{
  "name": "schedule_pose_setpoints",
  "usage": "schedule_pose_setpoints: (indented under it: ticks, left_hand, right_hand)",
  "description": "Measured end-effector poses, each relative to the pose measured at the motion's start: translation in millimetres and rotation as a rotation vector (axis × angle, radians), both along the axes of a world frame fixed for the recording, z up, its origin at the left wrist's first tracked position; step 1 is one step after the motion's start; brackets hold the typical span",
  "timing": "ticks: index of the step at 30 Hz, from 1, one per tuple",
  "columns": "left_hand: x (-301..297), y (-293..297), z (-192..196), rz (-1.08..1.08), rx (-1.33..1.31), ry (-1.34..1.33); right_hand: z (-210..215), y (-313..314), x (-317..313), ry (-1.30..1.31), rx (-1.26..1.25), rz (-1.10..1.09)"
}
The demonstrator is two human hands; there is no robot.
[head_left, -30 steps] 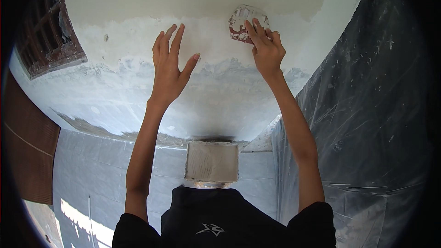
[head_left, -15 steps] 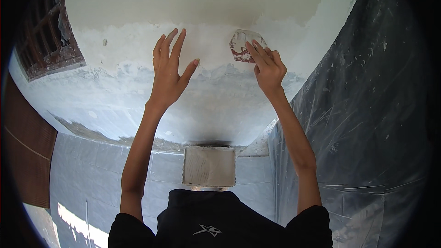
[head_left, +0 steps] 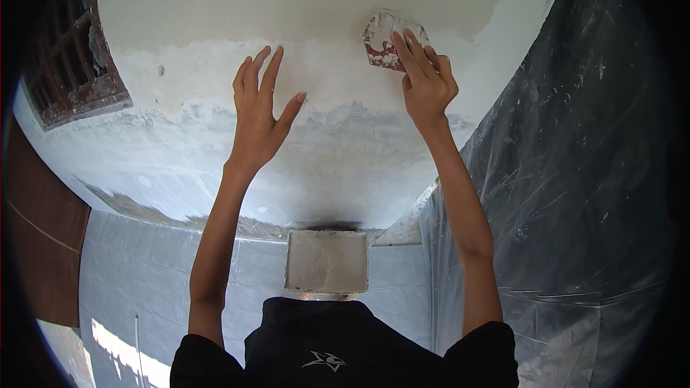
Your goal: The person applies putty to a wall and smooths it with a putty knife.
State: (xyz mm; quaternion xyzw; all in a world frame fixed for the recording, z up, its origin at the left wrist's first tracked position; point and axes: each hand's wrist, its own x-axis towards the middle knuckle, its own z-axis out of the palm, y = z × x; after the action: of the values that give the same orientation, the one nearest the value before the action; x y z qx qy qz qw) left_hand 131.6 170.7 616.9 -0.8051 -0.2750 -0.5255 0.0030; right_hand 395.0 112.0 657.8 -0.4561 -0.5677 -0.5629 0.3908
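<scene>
A small flat putty knife with a red-stained, plaster-caked blade (head_left: pixel 388 42) lies pressed against the white plastered wall (head_left: pixel 302 0), pinned by the right hand (head_left: pixel 425 80) just below it, while the left hand (head_left: pixel 260 111) rests open, fingers spread, well left of the blade.

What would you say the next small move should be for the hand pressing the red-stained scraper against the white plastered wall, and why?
Probably draw the plaster-caked, red-stained scraper downward under the right hand. The blade sits at the edge where the smooth white coat meets the rougher, patchy grey band of the white plastered wall below, which looks unfinished. The left hand lies flat and open on the wall, well clear of that path.
</scene>
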Motion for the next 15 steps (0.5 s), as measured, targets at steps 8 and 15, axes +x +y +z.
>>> schedule_pose_setpoints:
  ticks: [8, 15]
  left_hand:
    - [-8, -7, -5, 0.037, -0.029, 0.014]
    - [-3, -5, -2, 0.013, -0.015, -0.015]
  right_hand:
    - [-38, -1, 3, -0.009, -0.077, 0.03]
    - [-28, 23, 12, -0.059, 0.041, -0.056]
